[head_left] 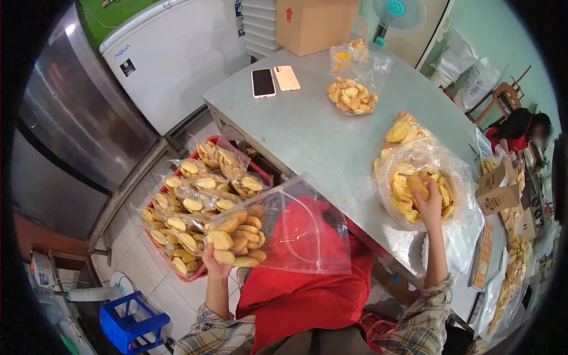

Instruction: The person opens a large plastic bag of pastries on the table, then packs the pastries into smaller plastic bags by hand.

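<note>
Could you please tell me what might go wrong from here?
The clear plastic bag of yellow slices lies tilted in the left hand, so slices might slip out if its far end is open. The heaped small clear plastic bags rise above the rim of the red plastic basket and might slide off. The right hand is in the large clear plastic bag; a tug could spill pieces.

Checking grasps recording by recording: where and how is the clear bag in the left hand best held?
Probably by its filled left end, from the near side, where the left hand holds it. The yellow pieces bunch there, giving the clear bag bulk to grip; the loose plastic reaching right looks too limp to support them.
</note>
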`<action>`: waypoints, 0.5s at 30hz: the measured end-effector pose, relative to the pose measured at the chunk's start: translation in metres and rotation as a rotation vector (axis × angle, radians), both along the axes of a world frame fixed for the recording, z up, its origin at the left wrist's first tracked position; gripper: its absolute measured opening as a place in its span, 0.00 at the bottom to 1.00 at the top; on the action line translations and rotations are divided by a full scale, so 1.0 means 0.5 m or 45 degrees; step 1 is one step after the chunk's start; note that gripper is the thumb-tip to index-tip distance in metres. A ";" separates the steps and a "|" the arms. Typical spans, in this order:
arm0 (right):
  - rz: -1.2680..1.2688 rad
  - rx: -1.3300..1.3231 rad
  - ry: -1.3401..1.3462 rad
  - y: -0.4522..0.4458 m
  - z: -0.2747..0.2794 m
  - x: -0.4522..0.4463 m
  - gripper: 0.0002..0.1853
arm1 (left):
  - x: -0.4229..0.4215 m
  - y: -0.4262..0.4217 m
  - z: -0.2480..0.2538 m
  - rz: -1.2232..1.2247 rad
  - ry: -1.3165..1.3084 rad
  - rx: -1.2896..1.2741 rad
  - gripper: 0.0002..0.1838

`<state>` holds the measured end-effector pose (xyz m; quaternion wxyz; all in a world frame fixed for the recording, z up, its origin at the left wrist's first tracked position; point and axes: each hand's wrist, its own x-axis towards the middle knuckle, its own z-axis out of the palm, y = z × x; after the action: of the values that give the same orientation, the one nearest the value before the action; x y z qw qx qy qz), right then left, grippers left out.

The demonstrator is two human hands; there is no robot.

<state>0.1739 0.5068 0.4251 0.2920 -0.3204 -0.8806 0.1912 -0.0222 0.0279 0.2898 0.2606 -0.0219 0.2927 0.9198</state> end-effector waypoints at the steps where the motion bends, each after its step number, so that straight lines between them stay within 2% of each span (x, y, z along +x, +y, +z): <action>1: 0.119 -0.372 0.216 -0.039 0.022 -0.006 0.18 | 0.002 -0.002 -0.001 -0.031 0.032 -0.040 0.35; 2: 0.234 -0.747 0.433 -0.086 0.045 -0.011 0.15 | 0.006 -0.001 0.005 -0.032 0.027 -0.044 0.35; 4: 0.689 -0.679 0.262 -0.161 0.052 -0.020 0.16 | 0.009 0.016 0.032 -0.087 0.220 -0.231 0.35; 5: 0.900 -0.549 0.016 -0.205 0.075 -0.035 0.16 | 0.010 0.028 0.042 -0.097 0.226 -0.232 0.35; 7: 0.963 -0.759 -0.360 -0.278 0.058 -0.060 0.16 | 0.015 0.052 0.063 -0.115 0.399 -0.214 0.40; 8: 1.095 -0.844 -0.337 -0.303 0.038 -0.072 0.19 | 0.021 0.058 0.079 -0.113 0.376 -0.255 0.45; 9: 1.090 -0.845 -0.333 -0.325 0.012 -0.079 0.19 | 0.022 0.062 0.088 -0.119 0.378 -0.255 0.45; 11: 1.233 -1.473 -0.073 -0.363 -0.034 -0.089 0.25 | 0.022 0.066 0.104 -0.280 0.628 -0.217 0.44; 12: 1.235 -1.476 -0.075 -0.380 -0.042 -0.096 0.25 | 0.029 0.070 0.118 -0.349 0.608 -0.256 0.47; 14: 1.283 -2.086 -0.218 -0.407 -0.052 -0.102 0.28 | 0.056 0.081 0.112 -0.358 0.638 -0.253 0.51; 15: 1.284 -2.090 -0.224 -0.417 -0.050 -0.099 0.28 | 0.068 0.084 0.107 -0.367 0.674 -0.247 0.55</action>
<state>0.1243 0.2985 0.4003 -0.2062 -0.0223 -0.5257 0.8250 0.0117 0.0699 0.3434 0.2998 0.2352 0.4368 0.8149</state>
